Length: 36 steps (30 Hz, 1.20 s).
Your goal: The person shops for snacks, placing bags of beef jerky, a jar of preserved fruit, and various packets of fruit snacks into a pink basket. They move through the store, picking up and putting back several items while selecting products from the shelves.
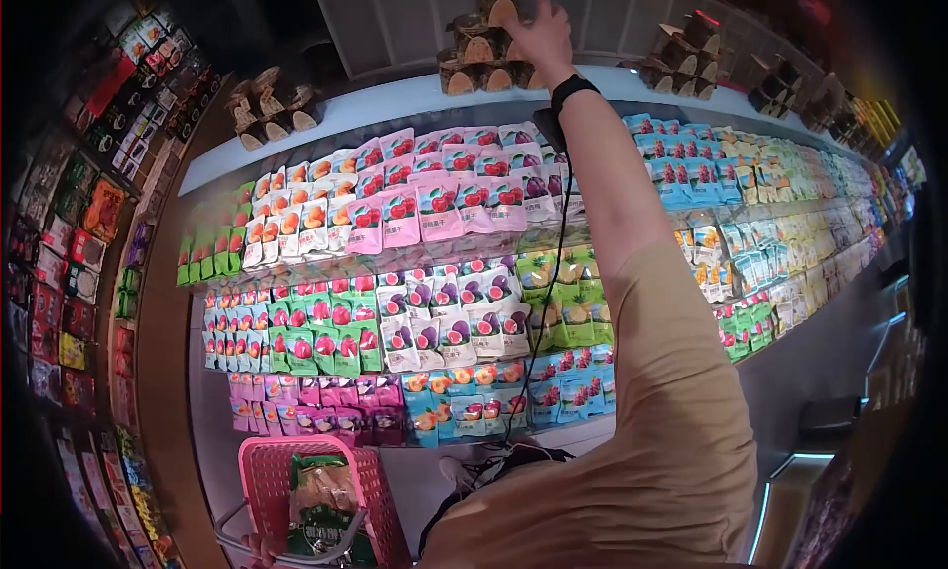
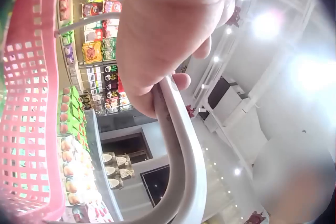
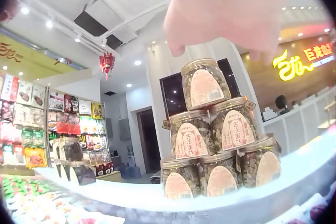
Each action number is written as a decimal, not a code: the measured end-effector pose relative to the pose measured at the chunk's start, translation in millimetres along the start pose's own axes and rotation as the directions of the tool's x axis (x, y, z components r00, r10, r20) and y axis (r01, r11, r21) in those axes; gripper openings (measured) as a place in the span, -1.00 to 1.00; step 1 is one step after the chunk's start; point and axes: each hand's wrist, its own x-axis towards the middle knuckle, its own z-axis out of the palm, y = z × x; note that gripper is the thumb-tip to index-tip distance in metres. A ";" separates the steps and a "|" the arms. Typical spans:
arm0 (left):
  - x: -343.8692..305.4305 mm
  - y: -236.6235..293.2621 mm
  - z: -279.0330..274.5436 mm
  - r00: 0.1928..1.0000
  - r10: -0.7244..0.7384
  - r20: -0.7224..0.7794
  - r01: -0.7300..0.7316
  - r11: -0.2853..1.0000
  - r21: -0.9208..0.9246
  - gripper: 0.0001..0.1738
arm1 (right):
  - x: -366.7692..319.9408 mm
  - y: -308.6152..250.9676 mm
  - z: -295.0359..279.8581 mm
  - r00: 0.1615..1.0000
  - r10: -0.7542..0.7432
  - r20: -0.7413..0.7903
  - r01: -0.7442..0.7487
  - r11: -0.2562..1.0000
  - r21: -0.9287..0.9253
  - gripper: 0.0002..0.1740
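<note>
My right hand (image 1: 543, 38) reaches out over the stack of jars, fingers spread. In the right wrist view that hand (image 3: 226, 19) hangs just above the lid of the top jar (image 3: 206, 85). The jar is clear, with a gold lid and a pale arched label, and sits on several like jars (image 3: 191, 134) piled as a pyramid. Down low, my left hand (image 2: 168, 29) grips the grey handles (image 2: 181, 150) of a pink shopping basket (image 1: 370, 480). Inside the basket lies a green bag (image 1: 321, 500) with a clear window.
A pale ledge (image 1: 395, 100) carries the jars, with more jar stacks (image 1: 681, 61) to the right and another jar stack (image 1: 269, 110) to the left. Below are tiers of fruit snack pouches (image 1: 434, 209). Packed shelves (image 1: 69, 303) line the left side. A black cable (image 1: 553, 293) trails from my right wrist.
</note>
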 end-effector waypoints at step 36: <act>-80.2 -30.3 -1.0 0.989 -0.135 -0.064 0.111 0.950 -0.290 -0.31 | -87.9 -99.4 -135.4 0.941 -0.138 0.308 -0.337 -0.457 0.824 -0.29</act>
